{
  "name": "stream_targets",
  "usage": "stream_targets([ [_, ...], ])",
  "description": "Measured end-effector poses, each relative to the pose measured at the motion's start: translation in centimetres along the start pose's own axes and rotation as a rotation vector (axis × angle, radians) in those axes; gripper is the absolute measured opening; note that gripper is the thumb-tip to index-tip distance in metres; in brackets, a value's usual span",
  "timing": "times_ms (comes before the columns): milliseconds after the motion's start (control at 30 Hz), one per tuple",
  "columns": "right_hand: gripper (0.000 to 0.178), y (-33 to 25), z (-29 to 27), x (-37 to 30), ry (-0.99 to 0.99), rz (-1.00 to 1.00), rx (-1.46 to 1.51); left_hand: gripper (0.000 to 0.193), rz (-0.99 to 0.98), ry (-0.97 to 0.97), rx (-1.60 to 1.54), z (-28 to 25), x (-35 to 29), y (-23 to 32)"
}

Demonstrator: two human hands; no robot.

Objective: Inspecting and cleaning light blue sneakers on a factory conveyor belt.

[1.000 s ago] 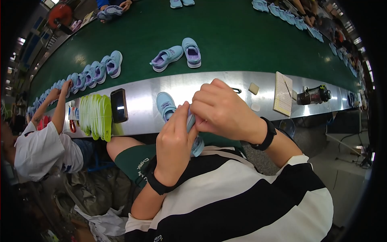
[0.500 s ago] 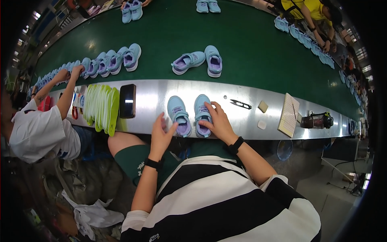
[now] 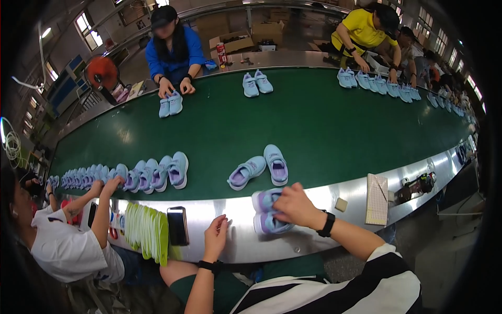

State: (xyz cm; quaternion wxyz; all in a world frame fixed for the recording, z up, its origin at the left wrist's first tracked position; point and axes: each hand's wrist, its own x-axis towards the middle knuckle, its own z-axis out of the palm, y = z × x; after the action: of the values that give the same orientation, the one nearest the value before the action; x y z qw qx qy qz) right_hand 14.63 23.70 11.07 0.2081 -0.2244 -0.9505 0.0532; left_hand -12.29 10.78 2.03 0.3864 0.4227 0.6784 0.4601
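A pair of light blue children's sneakers (image 3: 264, 223) with lilac linings lies turned sideways on the metal ledge (image 3: 240, 248), toes toward the right. My right hand (image 3: 295, 205) is closed over both shoes from above and covers part of them. Left of the pair, my left hand (image 3: 214, 238) hovers over the ledge with loosely bent fingers, holding nothing. Just beyond, two more sneakers stand on the green belt, one slanted (image 3: 247, 172) and one pointing away (image 3: 276, 165).
On the ledge lie a phone (image 3: 178, 226), a bundle of white laces on a lime-green holder (image 3: 146, 230), a beige block (image 3: 341, 204), a notepad (image 3: 376, 199) and a dark bottle (image 3: 418, 186). Sneaker rows line the belt (image 3: 209, 125). Co-workers handle shoes at left and across.
The sneaker pair has turned from pointing away to lying sideways, with my right hand now gripping it. My left hand has drawn away from the shoes. The view has tilted up, showing co-workers opposite.
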Motion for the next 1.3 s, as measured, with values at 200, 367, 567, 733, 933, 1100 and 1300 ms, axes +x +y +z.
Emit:
stream_targets([
  [200,0.027,15.8,-5.0,8.8,0.127,0.707,-0.023,0.029,0.189,-0.097,0.257,-1.1,7.9,5.4],
  [367,0.053,31.4,-13.1,18.6,0.424,0.991,-0.319,0.029,0.343,-0.203,0.421,1.3,16.4,8.7],
  [567,0.036,26.8,-8.4,14.8,0.349,0.658,0.074,0.04,0.592,-0.227,0.654,2.9,20.6,6.1],
  [733,0.076,16.4,4.8,2.2,-0.137,1.007,0.529,0.046,0.197,-0.42,0.47,5.2,21.0,4.2],
  [933,0.047,12.3,7.8,0.5,0.192,1.082,1.128,0.044,-0.299,-0.274,-0.354,1.8,17.6,4.7],
  [1100,0.048,0.5,4.5,4.6,0.365,1.152,1.806,0.053,-0.428,-0.23,-0.695,-1.0,8.9,5.7],
  [1300,0.053,-6.1,5.3,6.0,0.284,1.063,1.969,0.057,-0.354,-0.174,-1.012,-2.2,1.8,7.1],
])
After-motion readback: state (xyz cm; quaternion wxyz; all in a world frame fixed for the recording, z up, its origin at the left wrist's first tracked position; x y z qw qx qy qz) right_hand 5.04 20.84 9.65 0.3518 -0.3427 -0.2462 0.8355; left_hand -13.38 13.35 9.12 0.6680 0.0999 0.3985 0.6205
